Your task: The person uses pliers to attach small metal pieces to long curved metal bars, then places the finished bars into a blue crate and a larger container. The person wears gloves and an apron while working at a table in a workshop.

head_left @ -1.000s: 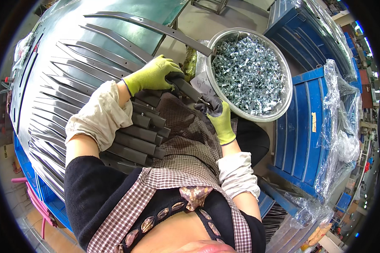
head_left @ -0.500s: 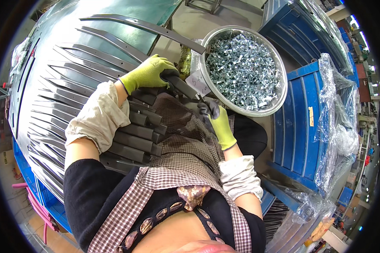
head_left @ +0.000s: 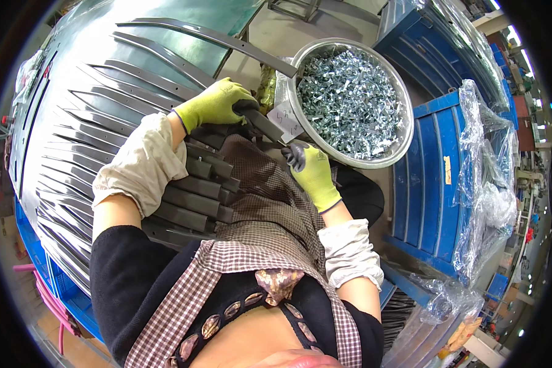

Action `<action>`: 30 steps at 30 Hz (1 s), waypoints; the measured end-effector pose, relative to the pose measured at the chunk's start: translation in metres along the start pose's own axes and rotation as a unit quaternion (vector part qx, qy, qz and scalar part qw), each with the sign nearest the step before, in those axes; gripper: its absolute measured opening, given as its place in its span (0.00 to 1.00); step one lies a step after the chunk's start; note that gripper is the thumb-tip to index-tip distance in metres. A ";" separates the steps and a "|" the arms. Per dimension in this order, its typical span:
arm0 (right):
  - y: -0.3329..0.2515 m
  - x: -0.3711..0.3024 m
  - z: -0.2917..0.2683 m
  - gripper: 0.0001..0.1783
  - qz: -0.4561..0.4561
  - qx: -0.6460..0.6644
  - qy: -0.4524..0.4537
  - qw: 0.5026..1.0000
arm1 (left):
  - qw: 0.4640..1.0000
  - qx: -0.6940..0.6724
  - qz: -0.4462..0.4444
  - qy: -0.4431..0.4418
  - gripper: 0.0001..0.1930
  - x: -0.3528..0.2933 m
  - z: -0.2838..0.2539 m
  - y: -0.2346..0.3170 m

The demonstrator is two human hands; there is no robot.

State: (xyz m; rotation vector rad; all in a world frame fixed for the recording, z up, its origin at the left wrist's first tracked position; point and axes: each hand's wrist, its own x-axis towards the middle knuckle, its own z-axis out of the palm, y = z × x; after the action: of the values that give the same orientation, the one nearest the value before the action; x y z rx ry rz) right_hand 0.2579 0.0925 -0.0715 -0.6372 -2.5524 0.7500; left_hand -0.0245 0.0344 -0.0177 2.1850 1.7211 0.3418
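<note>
My left hand point(head_left: 219, 105), in a yellow-green glove with dark fingertips, is closed around a dark grey metal strip point(head_left: 267, 127) near its end. At that strip's free end is my right hand point(head_left: 310, 168), gloved alike, its fingers bent together against the tip. Whatever small piece it may pinch there is hidden by the fingers. Many similar long dark strips point(head_left: 129, 101) lie fanned out on the table to my left, their ends stacked beside my lap. Just beyond my right hand stands a round tub point(head_left: 405, 138) heaped with small shiny metal clips point(head_left: 349, 101).
One long strip point(head_left: 208, 35) juts past the table edge toward the tub. A white paper label point(head_left: 285, 121) hangs on the tub's near side. Blue metal bins point(head_left: 426, 184), partly draped in clear plastic wrap point(head_left: 484, 184), stand at the right. The green table top point(head_left: 214, 15) extends at the far left.
My right hand has turned and shifted slightly up and left, closer against the strip's end. My left hand keeps its hold on the strip almost unmoved.
</note>
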 end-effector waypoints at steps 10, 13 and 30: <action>-0.013 0.018 -0.007 0.06 -0.020 -0.029 0.013 0.999 | 0.997 -0.071 -0.014 -0.006 0.21 0.006 -0.001 -0.018; -0.002 0.012 0.008 0.10 0.040 0.077 0.023 0.996 | 0.999 -0.034 -0.004 -0.002 0.20 0.006 0.000 -0.016; -0.002 -0.005 -0.040 0.16 0.066 -0.033 -0.037 0.997 | 0.993 -0.079 0.047 0.067 0.22 0.008 0.007 -0.018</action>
State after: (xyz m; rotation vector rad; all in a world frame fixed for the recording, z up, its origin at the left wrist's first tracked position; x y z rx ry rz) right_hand 0.2804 0.1040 -0.0407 -0.8218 -2.6318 0.7486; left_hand -0.0360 0.0455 -0.0314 2.1745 1.6016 0.6408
